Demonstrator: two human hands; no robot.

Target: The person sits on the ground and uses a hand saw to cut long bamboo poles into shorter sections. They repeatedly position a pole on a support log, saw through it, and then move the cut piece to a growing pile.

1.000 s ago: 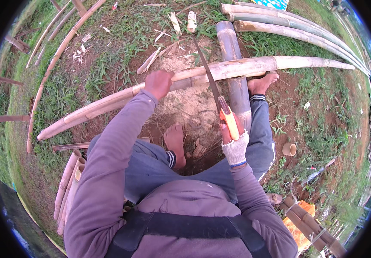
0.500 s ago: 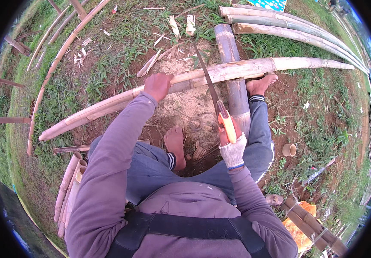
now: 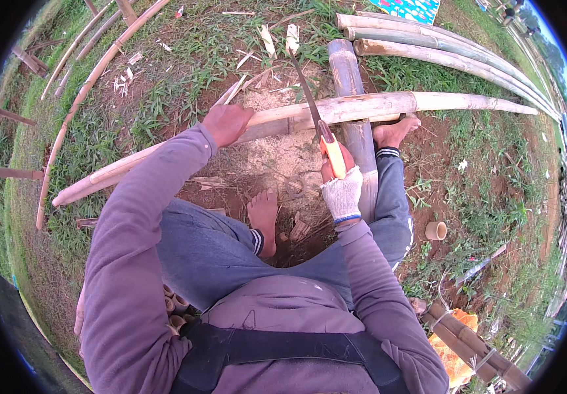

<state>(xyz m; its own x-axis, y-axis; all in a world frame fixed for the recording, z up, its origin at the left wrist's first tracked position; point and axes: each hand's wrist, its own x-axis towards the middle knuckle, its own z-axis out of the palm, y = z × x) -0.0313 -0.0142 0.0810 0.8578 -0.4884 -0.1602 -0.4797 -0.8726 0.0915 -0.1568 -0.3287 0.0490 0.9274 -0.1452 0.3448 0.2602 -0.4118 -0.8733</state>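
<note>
A long pale bamboo pole [image 3: 379, 105] lies crosswise in front of me, resting over a thicker bamboo log [image 3: 347, 72]. My left hand [image 3: 227, 123] is bare and closed round the pole, left of the log. In my right hand [image 3: 341, 184], which wears a white knitted glove with bare fingertips, is the orange-and-yellow handle of a handsaw [image 3: 331, 148]. The saw's dark blade crosses the pole just left of the log, pointing away from me. Whether its teeth are inside a cut I cannot tell. My bare right foot [image 3: 395, 131] is beside the pole, right of the log.
Sawdust [image 3: 290, 157] and wood chips cover the ground below the pole. Several bamboo poles [image 3: 428, 43] lie at the far right. A short bamboo ring [image 3: 436, 230] sits on the soil to the right. Lashed bamboo pieces [image 3: 457, 331] lie near an orange sack [image 3: 451, 361].
My right hand and the saw have moved forward and a little left along the stroke. My left hand has shifted slightly left, still on the pole. My left arm now covers the bamboo pieces at left.
</note>
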